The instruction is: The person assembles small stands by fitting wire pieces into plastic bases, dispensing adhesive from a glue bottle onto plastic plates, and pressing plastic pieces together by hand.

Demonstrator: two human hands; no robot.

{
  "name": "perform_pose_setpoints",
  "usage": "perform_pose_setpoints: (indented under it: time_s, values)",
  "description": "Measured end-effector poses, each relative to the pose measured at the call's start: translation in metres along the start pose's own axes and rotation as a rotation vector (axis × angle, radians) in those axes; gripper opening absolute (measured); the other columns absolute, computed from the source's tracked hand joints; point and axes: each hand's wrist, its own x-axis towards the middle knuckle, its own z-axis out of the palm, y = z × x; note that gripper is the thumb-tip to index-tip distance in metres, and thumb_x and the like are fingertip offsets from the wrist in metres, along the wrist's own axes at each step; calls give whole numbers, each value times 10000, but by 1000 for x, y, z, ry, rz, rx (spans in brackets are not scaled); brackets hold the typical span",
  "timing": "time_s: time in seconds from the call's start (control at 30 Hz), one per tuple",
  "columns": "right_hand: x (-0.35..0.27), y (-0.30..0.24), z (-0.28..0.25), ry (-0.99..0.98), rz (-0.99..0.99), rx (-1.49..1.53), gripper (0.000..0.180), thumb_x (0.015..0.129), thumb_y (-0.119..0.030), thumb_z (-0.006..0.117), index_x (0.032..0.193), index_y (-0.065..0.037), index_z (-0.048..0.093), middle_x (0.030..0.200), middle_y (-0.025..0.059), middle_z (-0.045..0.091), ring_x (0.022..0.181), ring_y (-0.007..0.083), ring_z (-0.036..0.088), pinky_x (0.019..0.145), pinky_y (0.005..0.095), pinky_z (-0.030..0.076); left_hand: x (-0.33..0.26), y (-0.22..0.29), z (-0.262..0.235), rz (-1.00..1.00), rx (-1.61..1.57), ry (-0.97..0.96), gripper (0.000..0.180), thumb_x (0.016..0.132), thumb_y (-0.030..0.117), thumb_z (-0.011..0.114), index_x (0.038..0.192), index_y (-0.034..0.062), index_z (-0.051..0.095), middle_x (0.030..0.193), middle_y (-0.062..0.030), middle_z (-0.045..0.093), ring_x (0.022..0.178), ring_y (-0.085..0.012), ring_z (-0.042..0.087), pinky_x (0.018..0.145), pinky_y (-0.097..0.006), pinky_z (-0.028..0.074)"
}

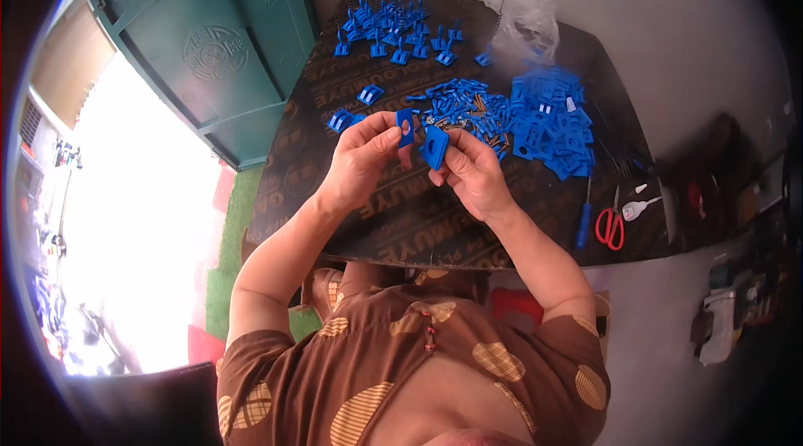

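Between the thumb and fingers of my left hand [361,160] is a flat blue plastic plate [406,123] with a hole, held upright. My right hand [474,171] pinches a second blue plastic plate [434,147], tilted, with a round dark hole. The two plates are close to each other above the near middle of the table; a narrow gap seems to part them. Just beyond my hands lies a heap of small blue plugs and brass-coloured screws [473,111]. Two loose blue pieces, one of them a small blue bracket [370,94], rest beyond my left hand.
A pile of blue plates [548,124] covers the table's right side. Farther back stand blue bases [389,23] with springy rods, beside a clear plastic bag [529,23]. At the right edge lie a blue-handled screwdriver [584,224] and red-handled scissors [610,228]. A green door [209,44] stands left.
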Motion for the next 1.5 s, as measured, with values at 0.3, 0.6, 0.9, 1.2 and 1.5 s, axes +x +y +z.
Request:
perform_pose_setpoints:
  time_s: [0.3,0.6,0.9,1.2,1.5]
  values:
    - [2,-1,-9,21,-14,129,172,958,-179,526,1044,-32,546,834,23,566,683,109,516,633,243,437,8,-4,-2,-63,-349,-105,304,908,270,570,1066,11,563,952,-76,556,777,-161,530,724,-336,458]
    - [4,12,9,-58,-112,-1266,207,776,-154,693,859,-3,580,833,125,618,794,261,594,707,362,483,-68,-35,11,-115,-763,3,312,877,324,594,1051,65,579,1027,-91,556,789,-193,504,720,-368,421]
    - [34,39,23,-323,-243,-1512,220,764,-193,676,863,-12,600,871,131,620,858,318,568,734,408,464,-92,-41,2,-61,-769,36,291,880,315,600,1029,67,569,1025,-95,532,783,-185,503,728,-362,418]
    - [123,63,19,-120,-386,-1556,209,794,-187,670,847,10,627,885,185,623,878,364,585,786,430,469,-96,-42,-6,-85,-780,74,326,857,323,613,1066,74,584,1027,-87,547,770,-178,483,717,-346,392]
    - [139,66,25,-166,-151,-1786,279,778,-221,709,877,35,656,924,217,635,871,343,625,775,411,503,-96,-32,-6,-74,-776,71,231,856,294,622,986,104,603,1082,-84,558,778,-182,494,728,-358,395]
